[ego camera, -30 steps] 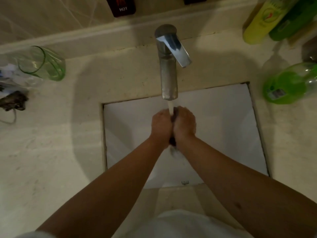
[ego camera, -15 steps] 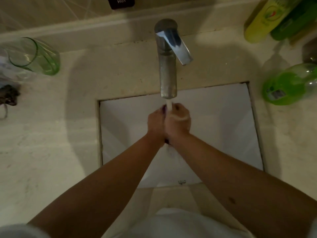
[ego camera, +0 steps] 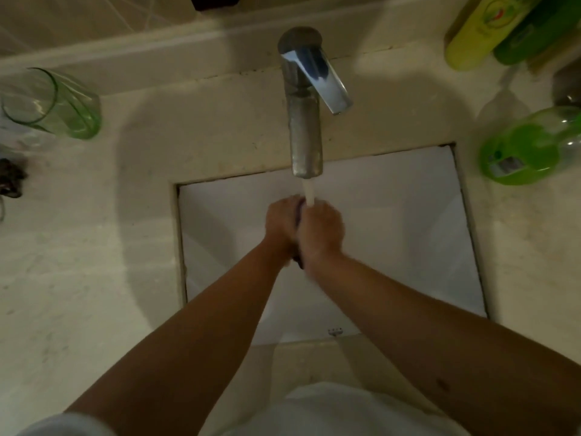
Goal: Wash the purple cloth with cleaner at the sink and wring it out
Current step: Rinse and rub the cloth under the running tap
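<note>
Hands [ego camera: 303, 228] lower now (label unreadable)

Purple cloth [ego camera: 298, 215] mostly hidden between both hands; black wall label [ego camera: 215, 0] cropped at top edge.

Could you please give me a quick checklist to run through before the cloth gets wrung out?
1. Water running from the faucet: ok.
2. Purple cloth under the stream: ok.
3. Left hand and right hand both gripping it: ok.
4. Hands over the sink: ok.
5. Cleaner rinsed out: cannot tell.
6. Green bottle clear of the arms: ok.
</note>
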